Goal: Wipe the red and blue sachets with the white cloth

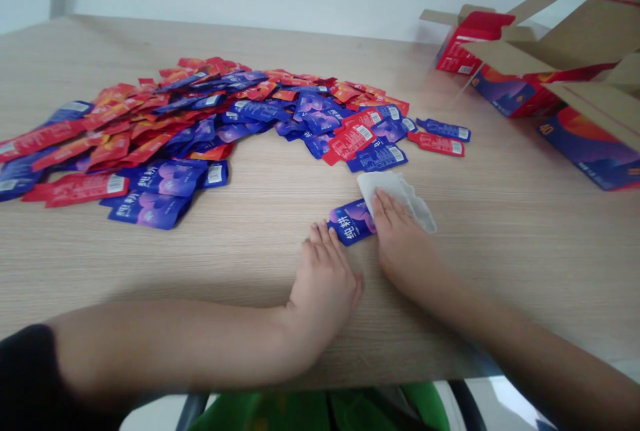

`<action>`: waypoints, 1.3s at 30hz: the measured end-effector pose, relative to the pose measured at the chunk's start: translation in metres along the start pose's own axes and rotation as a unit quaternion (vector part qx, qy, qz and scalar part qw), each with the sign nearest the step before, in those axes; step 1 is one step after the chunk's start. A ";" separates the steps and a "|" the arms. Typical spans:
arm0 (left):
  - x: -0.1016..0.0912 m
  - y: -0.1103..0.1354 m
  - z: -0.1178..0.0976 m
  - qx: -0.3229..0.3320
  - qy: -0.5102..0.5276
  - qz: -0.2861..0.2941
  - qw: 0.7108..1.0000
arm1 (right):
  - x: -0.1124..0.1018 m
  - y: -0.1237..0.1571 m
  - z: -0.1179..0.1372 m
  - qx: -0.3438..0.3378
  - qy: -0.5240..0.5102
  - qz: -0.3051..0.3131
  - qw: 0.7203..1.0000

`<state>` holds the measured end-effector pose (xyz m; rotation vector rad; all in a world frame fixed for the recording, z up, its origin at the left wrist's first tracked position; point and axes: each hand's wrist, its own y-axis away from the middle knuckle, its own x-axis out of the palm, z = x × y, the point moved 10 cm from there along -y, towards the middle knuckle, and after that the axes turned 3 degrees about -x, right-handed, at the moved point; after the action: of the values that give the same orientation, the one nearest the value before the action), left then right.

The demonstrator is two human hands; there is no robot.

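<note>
At the near edge of the pale wood-grain surface (pixel 240 264), your left hand (pixel 323 278) lies flat, fingers (pixel 320 236) slightly apart, touching the blue foil sachet (pixel 351 221). Your right hand (pixel 403 244) presses a crumpled white cloth (pixel 395 194), fingers unpinched. Caution: a careless sweep could push the loose sachet into the red-and-blue sachet heap (pixel 200 128) beyond, mixing it back in; the brown cardboard carton (pixel 590 38) lies farther off.

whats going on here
A person has both hands on a wooden table. The left hand rests beside a blue sachet, and the right hand lies on a white cloth next to it. A spread of red and blue sachets lies beyond, with opened cardboard boxes to the right.
</note>
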<state>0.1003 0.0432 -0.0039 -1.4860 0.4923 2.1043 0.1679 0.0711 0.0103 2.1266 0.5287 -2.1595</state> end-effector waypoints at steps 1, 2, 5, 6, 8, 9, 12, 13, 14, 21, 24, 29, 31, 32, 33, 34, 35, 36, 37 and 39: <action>0.001 0.000 0.000 0.000 -0.001 0.006 1.000 | 0.001 0.001 0.012 -0.032 -0.005 -0.002 0.999; 0.003 0.001 0.000 0.000 0.000 0.017 1.000 | 0.002 0.002 0.027 -0.074 -0.017 -0.001 0.997; 0.007 0.002 -0.001 0.004 0.004 0.042 0.999 | 0.004 0.007 0.053 -0.164 -0.061 0.012 0.984; 0.006 0.002 -0.001 0.004 0.005 0.040 0.999 | 0.005 0.007 0.048 -0.160 -0.069 0.016 0.985; 0.003 0.002 0.000 -0.001 0.004 0.026 1.000 | 0.005 0.002 0.025 -0.105 -0.066 0.014 0.992; 0.002 0.001 0.000 -0.003 0.005 0.019 1.000 | 0.005 0.000 0.012 -0.070 -0.058 0.010 0.996; 0.000 0.000 -0.001 -0.006 0.004 0.010 1.000 | 0.005 -0.002 0.000 -0.026 -0.039 -0.011 0.999; 0.001 0.000 -0.002 -0.005 0.006 0.011 1.000 | 0.006 -0.001 0.009 -0.051 -0.042 -0.014 0.998; 0.002 0.000 -0.002 -0.003 0.011 0.015 1.000 | 0.006 0.000 0.022 -0.088 -0.050 -0.015 0.995; 0.004 -0.001 -0.001 -0.006 0.031 0.017 0.999 | 0.009 -0.004 0.006 -0.074 -0.063 -0.011 0.995; 0.004 -0.002 -0.004 0.011 0.028 0.023 0.999 | 0.008 -0.006 -0.009 -0.023 -0.040 -0.036 0.998; 0.011 -0.002 0.000 -0.002 0.029 0.070 0.997 | 0.008 0.009 0.051 -0.188 -0.075 -0.020 0.979; 0.011 -0.002 -0.001 -0.001 0.019 0.065 0.998 | 0.008 0.008 0.044 -0.181 -0.087 -0.009 0.980; 0.010 -0.002 -0.001 0.001 0.017 0.058 0.998 | 0.008 0.004 0.031 -0.154 -0.087 -0.009 0.984; 0.009 -0.002 -0.002 0.003 0.017 0.050 0.999 | 0.009 0.000 0.016 -0.117 -0.084 -0.012 0.989; 0.007 -0.002 -0.002 0.003 0.019 0.043 0.999 | 0.008 -0.004 0.001 -0.075 -0.077 -0.021 0.994; 0.006 -0.002 -0.002 0.001 0.022 0.038 0.999 | 0.008 -0.006 -0.010 -0.043 -0.071 -0.030 0.996; 0.006 -0.002 -0.001 -0.002 0.025 0.037 0.999 | 0.008 -0.007 -0.014 -0.027 -0.066 -0.037 0.997; 0.005 -0.002 -0.001 -0.003 0.027 0.040 0.999 | 0.009 -0.006 -0.010 -0.032 -0.065 -0.040 0.997; 0.006 -0.003 0.000 -0.003 0.030 0.053 0.998 | 0.010 -0.002 0.015 -0.094 -0.072 -0.033 0.992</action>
<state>0.1004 0.0467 -0.0096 -1.5622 0.5991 2.1479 0.1522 0.0705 0.0005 1.8656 0.7654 -2.1780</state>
